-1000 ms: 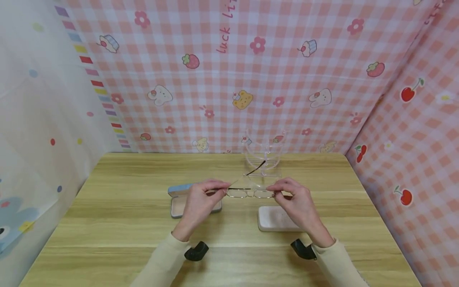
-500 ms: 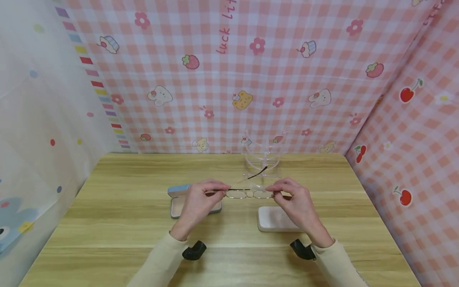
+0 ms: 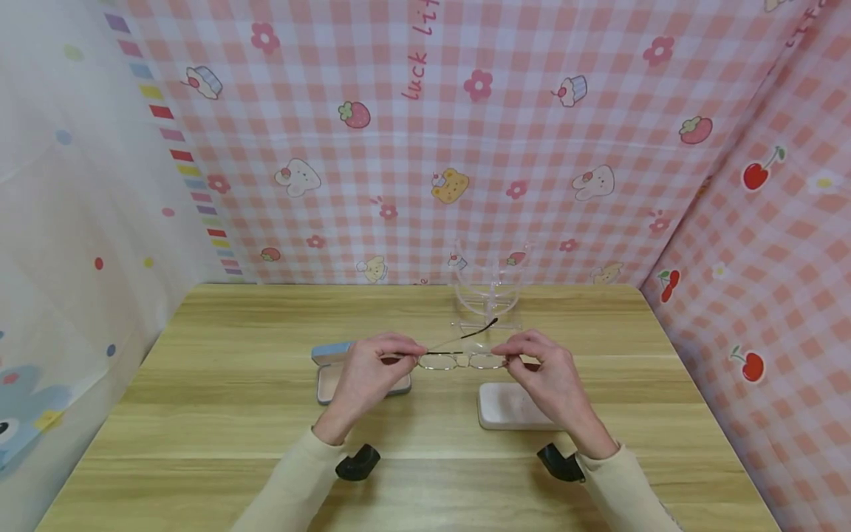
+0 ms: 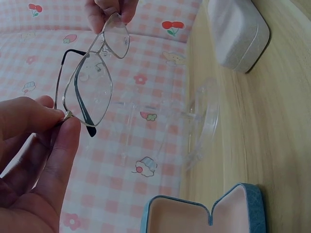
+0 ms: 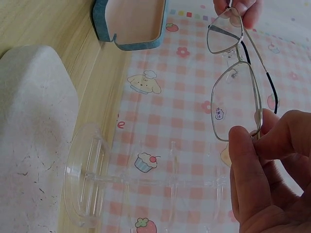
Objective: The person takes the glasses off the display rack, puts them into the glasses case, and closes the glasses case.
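A pair of thin metal-framed eyeglasses is held above the table between both hands. My left hand pinches the frame's left end by the hinge, thumb against fingers. At the other end my right hand pinches the right hinge. One temple with a dark tip stretches away toward the back right; the other lies across behind the lenses. Partly behind the left hand is an open blue glasses case with a pale lining. A closed whitish glasses case sits below the right hand.
A clear plastic display stand stands near the table's back edge, behind the glasses. Checked pink cloth hangs behind and to the right of the wooden table. Black curved pieces are at both wrists.
The extended temple has swung downward and a little to the right. The eyeglasses have tilted slightly, while both hands stay nearly in place; the left forearm has shifted slightly left.
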Demonstrator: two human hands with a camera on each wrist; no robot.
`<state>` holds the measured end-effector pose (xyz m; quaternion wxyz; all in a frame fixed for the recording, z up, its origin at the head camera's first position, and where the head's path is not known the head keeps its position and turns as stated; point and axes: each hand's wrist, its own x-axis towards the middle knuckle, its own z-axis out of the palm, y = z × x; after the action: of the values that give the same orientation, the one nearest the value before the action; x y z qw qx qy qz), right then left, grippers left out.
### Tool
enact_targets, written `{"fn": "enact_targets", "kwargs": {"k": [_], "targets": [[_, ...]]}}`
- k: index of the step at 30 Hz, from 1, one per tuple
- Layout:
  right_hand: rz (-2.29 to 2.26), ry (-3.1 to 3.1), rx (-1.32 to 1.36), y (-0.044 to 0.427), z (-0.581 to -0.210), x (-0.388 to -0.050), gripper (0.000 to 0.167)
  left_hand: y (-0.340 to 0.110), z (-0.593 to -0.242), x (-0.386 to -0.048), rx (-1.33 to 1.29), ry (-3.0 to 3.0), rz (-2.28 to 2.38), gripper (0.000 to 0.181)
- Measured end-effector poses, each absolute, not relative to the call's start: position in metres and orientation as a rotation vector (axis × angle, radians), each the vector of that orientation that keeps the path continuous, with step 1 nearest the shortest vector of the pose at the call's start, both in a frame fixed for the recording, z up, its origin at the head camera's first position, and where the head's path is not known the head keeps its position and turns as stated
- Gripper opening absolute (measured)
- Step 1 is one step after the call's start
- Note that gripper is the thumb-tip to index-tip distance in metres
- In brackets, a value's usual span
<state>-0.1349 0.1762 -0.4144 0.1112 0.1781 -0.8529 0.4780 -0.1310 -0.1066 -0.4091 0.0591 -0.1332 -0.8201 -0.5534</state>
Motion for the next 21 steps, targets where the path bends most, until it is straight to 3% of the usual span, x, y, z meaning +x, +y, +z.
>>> {"fn": "enact_targets", "kwargs": {"k": [21], "targets": [[1.410, -2.499, 0.522, 0.1756, -0.4176, -0.1347, 0.033, -0.1111, -0.4066, -0.1332, -0.489, -2.580, -1.579, 0.017]]}}
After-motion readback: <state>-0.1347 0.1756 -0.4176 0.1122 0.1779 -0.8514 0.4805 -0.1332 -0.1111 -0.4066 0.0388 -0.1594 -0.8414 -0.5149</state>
